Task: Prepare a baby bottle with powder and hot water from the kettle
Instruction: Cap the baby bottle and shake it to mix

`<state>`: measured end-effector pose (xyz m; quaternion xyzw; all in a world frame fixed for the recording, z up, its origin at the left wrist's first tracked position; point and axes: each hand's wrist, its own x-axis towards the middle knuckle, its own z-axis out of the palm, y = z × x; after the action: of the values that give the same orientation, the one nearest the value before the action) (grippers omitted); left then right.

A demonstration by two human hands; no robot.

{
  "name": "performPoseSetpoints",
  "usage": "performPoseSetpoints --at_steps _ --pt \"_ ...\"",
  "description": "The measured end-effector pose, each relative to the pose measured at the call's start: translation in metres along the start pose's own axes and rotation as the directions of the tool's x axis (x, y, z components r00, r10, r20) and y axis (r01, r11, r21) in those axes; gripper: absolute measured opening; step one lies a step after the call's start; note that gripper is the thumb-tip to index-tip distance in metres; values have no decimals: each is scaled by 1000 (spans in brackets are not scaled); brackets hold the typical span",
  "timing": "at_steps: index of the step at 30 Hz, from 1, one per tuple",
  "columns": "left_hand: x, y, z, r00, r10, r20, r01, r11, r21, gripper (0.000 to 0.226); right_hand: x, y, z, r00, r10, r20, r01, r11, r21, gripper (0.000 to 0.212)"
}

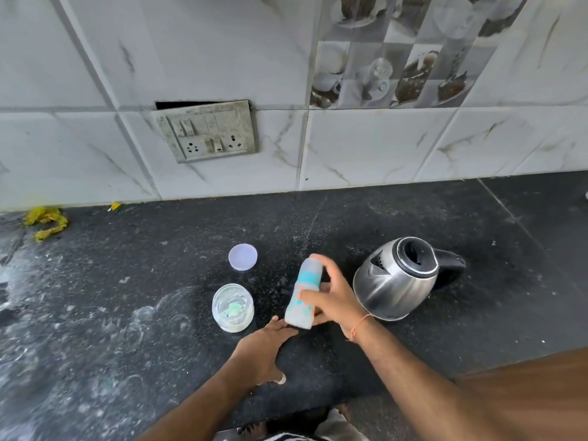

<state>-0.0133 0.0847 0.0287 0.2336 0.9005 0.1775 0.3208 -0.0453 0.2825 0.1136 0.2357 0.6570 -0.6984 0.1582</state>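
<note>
A baby bottle (302,292) with a teal collar and clear cap is motion-blurred at the middle of the black counter, tilted a little to the right. My right hand (334,297) grips its right side. My left hand (265,345) lies flat on the counter just below the bottle's base, fingers spread, holding nothing. An open clear jar (233,307) with white powder and a green scoop inside stands left of the bottle. Its pale lid (242,256) lies flat behind it. A steel kettle (399,278) with a black handle stands to the right, lid open.
The black counter (127,297) carries white powder smears on its left side. A yellow scrap (47,221) lies at the back left by the tiled wall. A switchboard with sockets (208,132) is set in the wall. A wooden edge (534,383) shows at lower right.
</note>
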Motion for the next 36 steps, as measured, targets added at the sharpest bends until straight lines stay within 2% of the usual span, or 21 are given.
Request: performPoseSetpoints --at_steps 2,3,5,7,8,10,13,14,16,17,18,21,23,25,28,29,30,32,33,35,36 --pt "1 -1 0 1000 -4 -1 4 1000 5 110 3 1 -4 992 -19 -128 41 985 170 74" --pt "1 0 1 1000 -11 -2 11 1000 5 110 5 1 -5 991 1 -135 25 982 189 74" --pt "0 1 1 1000 -18 -5 18 1000 12 112 -1 2 1 1000 30 0 -30 996 82 77" --pt "-1 0 1 1000 -19 -4 19 1000 25 114 0 6 1 999 48 15 -48 999 -1 77" --pt "0 0 0 1000 -16 -2 16 999 28 112 1 6 0 999 -15 -46 16 999 32 74" --pt "1 1 0 1000 -18 -9 18 1000 20 110 7 5 -7 987 -5 -161 41 975 220 71" --pt "-1 2 2 1000 -14 -10 14 1000 18 113 3 7 -3 1000 21 -4 -21 998 58 77" --pt "-2 1 1 1000 -14 -14 14 1000 16 114 3 9 -3 1000 30 7 -30 1000 7 78" --pt "-1 0 1 1000 -10 -26 11 1000 23 112 3 8 -2 993 -49 -105 58 994 89 73" --pt "0 0 1 1000 -12 -28 13 1000 23 111 6 8 -6 985 -35 -167 68 978 195 71" --pt "0 1 2 999 -16 -29 17 1000 19 110 9 8 -8 983 -16 -180 56 973 222 72" --pt "-2 1 3 1000 -17 -23 17 1000 10 112 3 7 -6 1000 7 -4 -7 999 35 80" --pt "0 -2 3 1000 -15 -25 15 1000 22 111 4 5 -7 997 -49 -62 50 999 13 74" --pt "2 -1 4 1000 -18 -25 19 999 29 110 8 2 -14 986 -36 -164 64 984 168 70" --pt "0 1 4 999 -28 -22 28 1000 12 110 4 4 -8 999 -35 3 35 999 -31 77" --pt "0 0 4 999 -27 -22 27 999 17 110 3 6 -7 1000 -24 1 24 999 -45 78" --pt "1 0 4 999 -24 -24 24 999 24 109 5 7 -7 997 -51 -50 51 999 -7 76" --pt "2 1 5 999 -29 -26 30 999 27 109 9 6 -12 983 -46 -177 78 981 177 71" --pt "1 3 5 999 -33 -27 33 999 25 109 10 5 -13 986 -28 -166 58 982 178 72" --pt "-2 2 4 999 -36 -23 36 999 20 110 4 7 -6 1000 -23 14 23 1000 11 82" --pt "-2 2 3 999 -30 -21 31 999 24 111 3 8 -7 999 -6 33 8 998 -55 85"
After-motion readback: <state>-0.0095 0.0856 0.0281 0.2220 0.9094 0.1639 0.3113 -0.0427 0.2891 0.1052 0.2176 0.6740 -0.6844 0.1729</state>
